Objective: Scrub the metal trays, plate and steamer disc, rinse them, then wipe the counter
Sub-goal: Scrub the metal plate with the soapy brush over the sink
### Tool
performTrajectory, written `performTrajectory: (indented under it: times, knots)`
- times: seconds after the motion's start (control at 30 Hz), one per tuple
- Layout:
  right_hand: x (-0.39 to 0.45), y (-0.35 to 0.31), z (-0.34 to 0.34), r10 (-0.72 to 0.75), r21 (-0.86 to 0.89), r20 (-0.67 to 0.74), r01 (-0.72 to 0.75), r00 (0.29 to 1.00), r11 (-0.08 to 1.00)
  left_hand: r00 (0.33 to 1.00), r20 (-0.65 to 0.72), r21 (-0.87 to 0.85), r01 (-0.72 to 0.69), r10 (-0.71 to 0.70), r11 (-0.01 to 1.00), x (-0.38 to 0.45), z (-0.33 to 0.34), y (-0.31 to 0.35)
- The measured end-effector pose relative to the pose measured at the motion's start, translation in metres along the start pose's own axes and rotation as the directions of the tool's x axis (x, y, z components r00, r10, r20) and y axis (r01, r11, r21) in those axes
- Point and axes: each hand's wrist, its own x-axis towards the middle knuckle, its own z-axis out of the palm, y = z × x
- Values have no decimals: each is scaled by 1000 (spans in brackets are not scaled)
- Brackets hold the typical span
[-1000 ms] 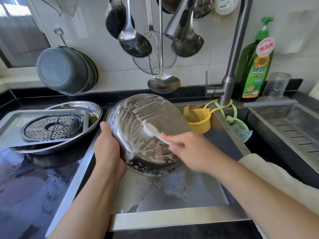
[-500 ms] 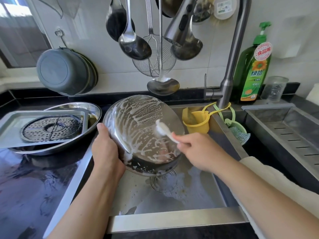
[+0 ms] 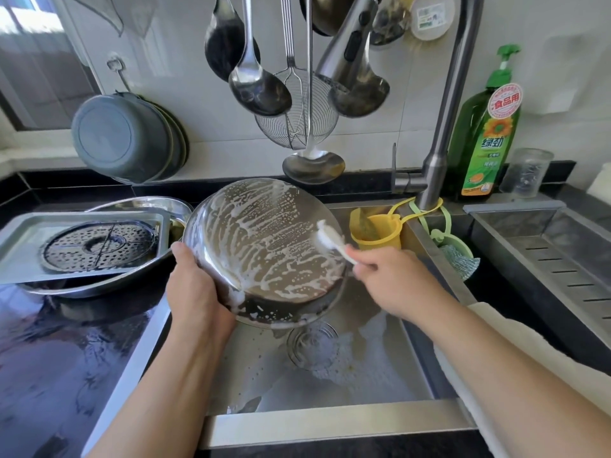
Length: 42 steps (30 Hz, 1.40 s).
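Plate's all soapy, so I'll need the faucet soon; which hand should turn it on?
Probably the right hand: it is nearer the faucet, though it grips the brush. The left hand holds the soapy plate tilted over the sink.

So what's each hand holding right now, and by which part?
The left hand grips the soapy metal plate by its lower left rim. The right hand holds the white brush by its handle.

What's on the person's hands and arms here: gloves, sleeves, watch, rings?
Nothing worn that shows. The left hand and right hand have no gloves, and both forearms are uncovered to the frame's edge: no sleeves, watch or bracelet. No rings on the fingers in view.
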Motion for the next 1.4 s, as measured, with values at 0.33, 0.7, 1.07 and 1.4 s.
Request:
performTrajectory:
  times: [0.33,0.7,1.07,1.4]
  knots:
    - [-2,6,-1,68,57,-135,-61,988,997,999,-37,3,31,-31,1000,-3,-2,3]
    - [-2,2,2,348,468,276,-442,896,765,1000,27,-4,0,0,1000,1,-3,1]
    - [0,-3,-1,429,543,216,-473,877,694,990,137,-45,-28,34,999,-8,3,1]
    - [-3,0,4,354,575,329,-483,876,660,974,219,4,-66,64,998,-26,8,5]
